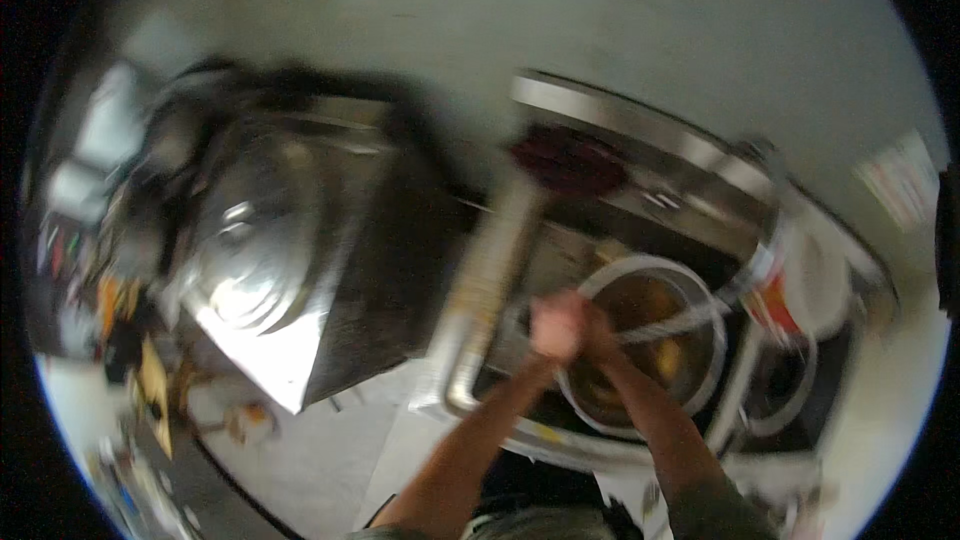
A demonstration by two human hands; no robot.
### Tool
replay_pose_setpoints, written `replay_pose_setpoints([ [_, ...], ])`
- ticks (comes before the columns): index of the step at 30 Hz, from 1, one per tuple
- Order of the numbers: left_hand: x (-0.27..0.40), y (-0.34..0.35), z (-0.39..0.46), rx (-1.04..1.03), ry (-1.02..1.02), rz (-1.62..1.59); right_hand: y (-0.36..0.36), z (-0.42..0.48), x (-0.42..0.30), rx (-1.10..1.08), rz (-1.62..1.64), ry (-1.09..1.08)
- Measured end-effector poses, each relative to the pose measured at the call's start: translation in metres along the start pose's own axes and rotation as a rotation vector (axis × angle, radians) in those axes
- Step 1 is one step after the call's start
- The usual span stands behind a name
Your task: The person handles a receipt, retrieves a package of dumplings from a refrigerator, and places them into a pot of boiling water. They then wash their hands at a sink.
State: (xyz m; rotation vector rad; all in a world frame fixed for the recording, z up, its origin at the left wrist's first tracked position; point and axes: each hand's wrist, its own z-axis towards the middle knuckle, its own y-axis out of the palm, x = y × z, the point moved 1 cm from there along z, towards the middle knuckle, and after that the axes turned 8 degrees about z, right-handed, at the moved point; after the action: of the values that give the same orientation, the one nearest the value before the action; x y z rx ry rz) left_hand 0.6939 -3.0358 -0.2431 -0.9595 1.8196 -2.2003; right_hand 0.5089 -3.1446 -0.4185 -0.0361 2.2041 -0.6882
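Observation:
My left hand (555,324) and my right hand (598,331) are pressed together over a stainless steel sink (551,259). Motion blur hides the fingers and whatever may lie between them. Just right of the hands, a round white-rimmed tub (716,360) sits in the basin, with yellow-brown pieces (666,356) in what looks like liquid. A pale tap spout (739,289) reaches in from the right, over the tub. From it a light streak, perhaps water, runs towards my hands. My right forearm crosses the tub's near left side.
A dark red bundle (570,157) lies on the sink's back ledge. On the right are a white container (814,281), a red-and-yellow package (776,304) and a second basin (832,390). At left, a shiny metal table (300,360) bears a round metal item (255,270).

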Motion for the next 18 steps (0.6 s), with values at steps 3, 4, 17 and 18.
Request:
replay_pose_setpoints([
  [3, 0.009, -0.027, 0.009, 0.162, -0.033, -0.14, 0.022, -0.058, 0.0, -0.181, 0.759, 0.199],
  [4, 0.008, -0.023, 0.011, 0.219, -0.025, -0.073, 0.012, -0.08, -0.001, -0.157, 0.985, 0.265],
  [17, -0.007, -0.019, 0.007, 0.211, -0.075, 0.002, 0.04, -0.002, -0.101, 0.147, 0.38, -0.159],
  [18, -0.004, -0.02, 0.003, 0.205, -0.082, -0.008, 0.027, -0.03, -0.098, -0.048, 0.342, -0.121],
])
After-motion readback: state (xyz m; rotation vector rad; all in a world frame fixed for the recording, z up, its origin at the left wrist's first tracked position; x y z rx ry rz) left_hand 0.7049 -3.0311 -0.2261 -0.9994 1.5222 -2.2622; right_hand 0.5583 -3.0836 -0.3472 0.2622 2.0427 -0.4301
